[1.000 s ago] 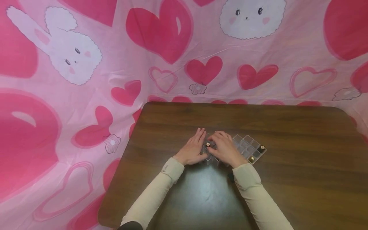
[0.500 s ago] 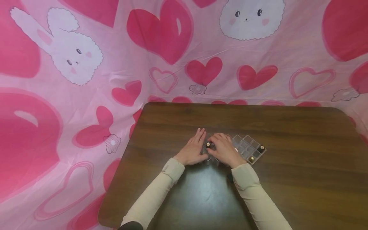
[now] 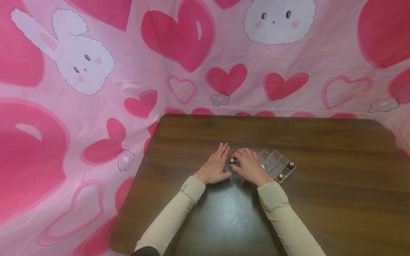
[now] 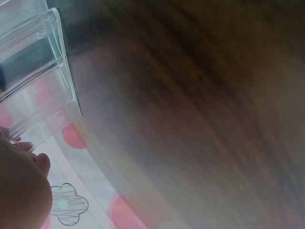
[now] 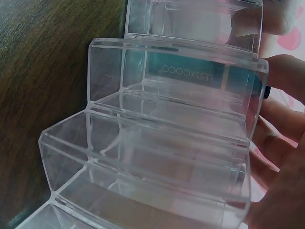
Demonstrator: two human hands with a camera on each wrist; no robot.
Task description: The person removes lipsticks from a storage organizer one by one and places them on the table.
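Observation:
A clear stepped plastic rack stands between the two hands. In it, a small teal bottle with pale lettering stands upright; its dark cap with a pale round top shows in the head view. My right hand arches over the rack, thumb and index finger curled on either side of that cap. Along the rack's left side, my left hand lies with its fingers straight and thumb spread. The left wrist view catches a clear rack edge and part of a hand at the lower left.
To the right, more clear compartments continue on the brown table. A black-capped bottle and a gold-capped bottle sit at their right end. A pink heart-patterned cloth hangs behind the table.
My right hand has shifted very slightly, and a small white spot now shows beside it. My left hand and the bottle stay in place.

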